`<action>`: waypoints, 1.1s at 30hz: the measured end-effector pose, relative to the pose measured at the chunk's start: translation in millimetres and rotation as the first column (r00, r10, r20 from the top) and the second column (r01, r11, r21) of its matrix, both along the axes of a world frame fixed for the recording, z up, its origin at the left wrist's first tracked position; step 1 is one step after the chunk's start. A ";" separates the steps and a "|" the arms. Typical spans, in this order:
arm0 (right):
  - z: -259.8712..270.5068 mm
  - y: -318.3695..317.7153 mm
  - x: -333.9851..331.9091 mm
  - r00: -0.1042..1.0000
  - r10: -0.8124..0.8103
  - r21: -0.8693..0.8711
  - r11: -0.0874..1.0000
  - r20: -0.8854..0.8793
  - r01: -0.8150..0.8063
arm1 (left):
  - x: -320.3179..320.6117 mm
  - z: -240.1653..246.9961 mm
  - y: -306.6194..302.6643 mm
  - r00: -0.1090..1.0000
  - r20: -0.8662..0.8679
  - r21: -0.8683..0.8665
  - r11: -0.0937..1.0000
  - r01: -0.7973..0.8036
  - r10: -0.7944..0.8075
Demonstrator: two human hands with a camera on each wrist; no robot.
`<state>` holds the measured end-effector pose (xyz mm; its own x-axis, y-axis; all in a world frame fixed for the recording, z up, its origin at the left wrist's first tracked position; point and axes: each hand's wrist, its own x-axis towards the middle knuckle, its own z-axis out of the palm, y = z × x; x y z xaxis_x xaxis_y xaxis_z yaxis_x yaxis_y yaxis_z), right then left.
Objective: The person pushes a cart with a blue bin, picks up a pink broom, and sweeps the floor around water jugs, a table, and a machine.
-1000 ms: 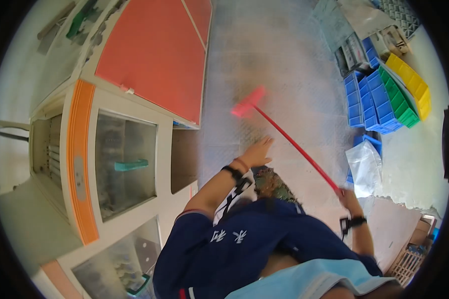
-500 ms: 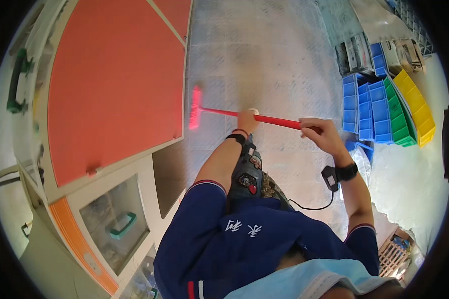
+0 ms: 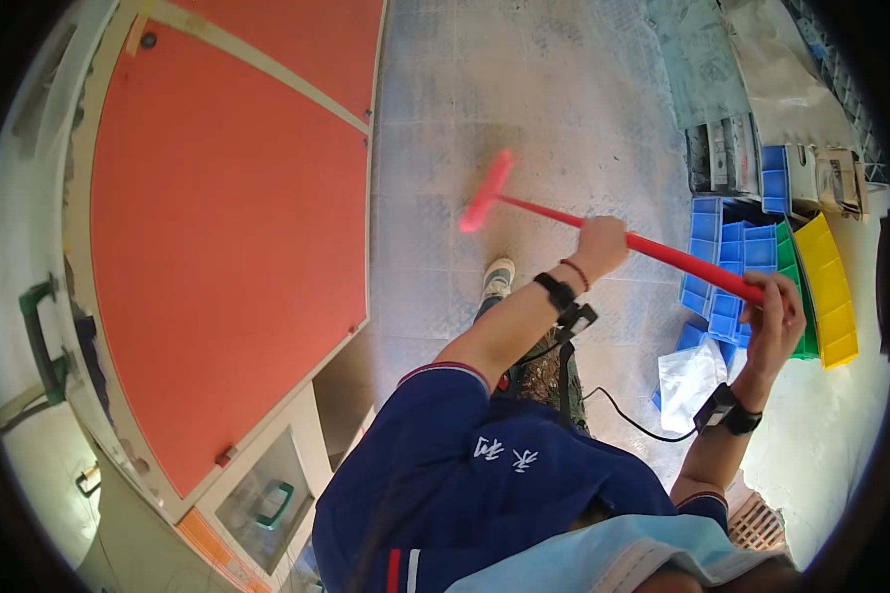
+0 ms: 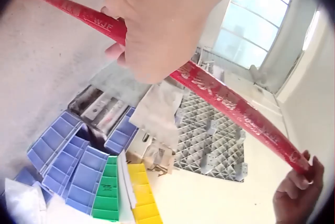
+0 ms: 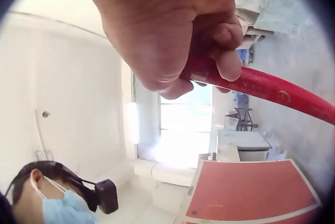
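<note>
A long red broom (image 3: 697, 267) slants across the head view, its pinkish-red head (image 3: 487, 193) blurred over the floor. My left hand (image 3: 601, 247) grips the handle partway along; in the left wrist view that hand (image 4: 154, 25) wraps round the red tube, with white lettering on either side of it. At the handle's upper end, my right hand (image 3: 776, 321) holds on with curled fingers. The right wrist view shows this hand (image 5: 172, 36) bent over the handle (image 5: 272, 89), fingers and thumb about it.
A cabinet with a red top (image 3: 227, 227) runs along the left. Blue bins (image 3: 702, 247), green bins (image 3: 806, 316) and yellow bins (image 3: 826, 287) stand at the right, near a white plastic bag (image 3: 690, 385). A shoe (image 3: 499, 277) is on the tiled floor (image 3: 534, 79) below the broom.
A second ago my left hand was off the handle; half a second ago it had taken hold. Since then both hands and the broom head have moved right, away from the red-topped cabinet.
</note>
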<state>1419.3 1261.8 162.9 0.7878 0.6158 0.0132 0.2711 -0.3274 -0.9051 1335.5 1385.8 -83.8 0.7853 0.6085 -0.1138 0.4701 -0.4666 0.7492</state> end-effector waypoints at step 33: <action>-25.3 108.6 105.1 0.849 0.514 0.478 0.780 -0.121 -0.405 | 53.5 -1.9 94.6 0.996 -0.090 -0.054 0.998 -0.020 0.015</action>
<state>1524.5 1370.4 137.6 0.4242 0.8807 0.2105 0.0550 0.2070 -0.9768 1388.9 1480.4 -85.7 0.7599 0.6127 -0.2169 0.5443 -0.4175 0.7276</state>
